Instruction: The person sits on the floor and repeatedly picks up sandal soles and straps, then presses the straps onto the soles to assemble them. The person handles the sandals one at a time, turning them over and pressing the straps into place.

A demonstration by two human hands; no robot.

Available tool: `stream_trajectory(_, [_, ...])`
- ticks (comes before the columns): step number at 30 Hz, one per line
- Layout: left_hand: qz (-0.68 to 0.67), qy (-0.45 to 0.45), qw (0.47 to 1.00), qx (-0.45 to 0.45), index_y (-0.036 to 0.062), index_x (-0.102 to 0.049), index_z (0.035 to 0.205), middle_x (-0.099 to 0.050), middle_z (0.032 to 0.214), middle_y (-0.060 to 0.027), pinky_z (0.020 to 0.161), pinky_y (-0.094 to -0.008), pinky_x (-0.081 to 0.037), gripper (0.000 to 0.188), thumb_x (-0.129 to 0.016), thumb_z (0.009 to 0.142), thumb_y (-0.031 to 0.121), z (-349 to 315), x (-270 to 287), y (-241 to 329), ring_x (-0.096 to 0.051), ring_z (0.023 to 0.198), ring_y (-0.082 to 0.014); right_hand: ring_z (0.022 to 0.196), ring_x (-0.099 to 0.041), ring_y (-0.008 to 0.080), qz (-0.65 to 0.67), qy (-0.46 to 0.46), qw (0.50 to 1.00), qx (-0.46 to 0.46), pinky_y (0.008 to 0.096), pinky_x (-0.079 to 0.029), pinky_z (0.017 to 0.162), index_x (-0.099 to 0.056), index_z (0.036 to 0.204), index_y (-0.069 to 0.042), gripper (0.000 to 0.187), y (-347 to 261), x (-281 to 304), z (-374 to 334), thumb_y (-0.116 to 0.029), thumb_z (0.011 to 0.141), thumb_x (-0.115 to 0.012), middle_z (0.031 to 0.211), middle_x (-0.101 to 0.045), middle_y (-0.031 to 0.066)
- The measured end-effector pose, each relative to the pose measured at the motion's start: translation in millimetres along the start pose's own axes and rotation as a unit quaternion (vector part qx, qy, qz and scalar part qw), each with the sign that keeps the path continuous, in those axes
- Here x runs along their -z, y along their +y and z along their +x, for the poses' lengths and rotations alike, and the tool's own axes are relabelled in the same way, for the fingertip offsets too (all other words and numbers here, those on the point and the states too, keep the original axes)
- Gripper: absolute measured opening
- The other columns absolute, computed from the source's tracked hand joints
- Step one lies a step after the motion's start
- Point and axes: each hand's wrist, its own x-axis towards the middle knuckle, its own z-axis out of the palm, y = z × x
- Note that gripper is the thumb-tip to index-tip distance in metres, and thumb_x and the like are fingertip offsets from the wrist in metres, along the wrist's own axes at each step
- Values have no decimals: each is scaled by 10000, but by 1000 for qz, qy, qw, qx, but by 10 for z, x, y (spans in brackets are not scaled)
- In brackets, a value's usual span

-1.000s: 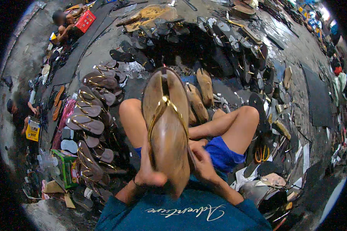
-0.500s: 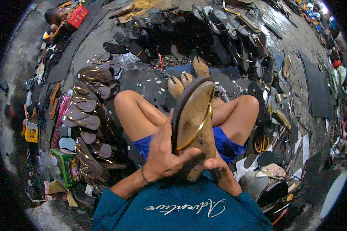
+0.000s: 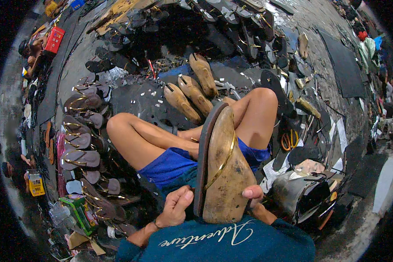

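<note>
A worn wooden shoe last (image 3: pixel 236 183) stands tilted up in front of my torso. Against its left side lies a dark-soled sandal (image 3: pixel 201 174), its thin gold strap crossing over the last. My right hand (image 3: pixel 254 198) grips the last from its right side, thumb showing on the wood and the other fingers mostly hidden. Close beside the sandal's sole, near its lower end, my left hand (image 3: pixel 175 208) is closed with the thumb pressed on curled fingers. Whatever it pinches, if anything, is hidden. Several more wooden lasts (image 3: pixel 195 94) lie on the floor beyond my legs.
Rows of gold-strapped sandals (image 3: pixel 81 139) line the left floor. Orange-handled scissors (image 3: pixel 289 140) lie at right, near a dark metal container (image 3: pixel 299 192). A green box (image 3: pixel 78 214) stands at lower left. Other people sit at the far left, near a red box (image 3: pixel 54 39).
My left hand has slid down from the sandal's side to near its lower end and closed. The last and sandal have lowered slightly toward me. The view has shifted.
</note>
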Motion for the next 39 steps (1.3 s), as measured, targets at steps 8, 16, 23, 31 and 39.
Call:
stream_trajectory(8, [38, 2, 999, -5, 70, -458, 814, -394, 762, 39, 639, -256, -304, 237, -481, 980, 237, -121, -8, 131, -383, 717, -80, 1337, -360, 329, -33, -46, 998, 4, 463, -270, 1118, -180, 1463, 23, 989, 29, 43, -77, -224, 677, -726, 1442, -356, 225])
stream_trajectory(16, [-164, -67, 983, -39, 0, -449, 1246, -517, 1161, -58, 915, -276, -381, 369, -551, 952, 197, 313, 134, -304, -497, 1043, -144, 1377, -294, 295, -258, -272, 923, 89, 431, -209, 1143, -169, 1471, 17, 995, -194, 103, 435, -235, 712, -761, 1478, -316, 190])
stream_trajectory(23, [20, 26, 996, -80, -54, -374, 1384, -500, 1318, -142, 1046, -346, -375, 623, -663, 846, 70, 456, 511, -309, -485, 1211, -215, 1306, -353, 233, -609, 25, 786, 107, 368, -278, 1104, -104, 1464, 32, 1058, 235, 787, 1215, -217, 727, -821, 1430, -363, 141])
stream_trajectory(31, [12, 132, 991, -32, -16, -449, 1317, -564, 1207, -108, 978, -313, -418, 481, -615, 874, 70, 413, 395, -753, -530, 1106, -176, 1299, -334, 289, -560, 63, 822, 85, 386, -290, 1102, 7, 1406, 85, 1167, 571, 1008, 1286, -223, 643, -820, 1372, -306, 238])
stream_trajectory(39, [-222, 84, 970, 54, -3, -426, 1373, -567, 1247, -99, 992, -323, -414, 518, -598, 886, 37, 369, 504, -529, -540, 1123, -167, 1345, -313, 313, -640, 28, 751, 156, 399, -259, 1124, -87, 1458, 27, 1187, 171, 143, 967, -341, 648, -872, 1419, -312, 216])
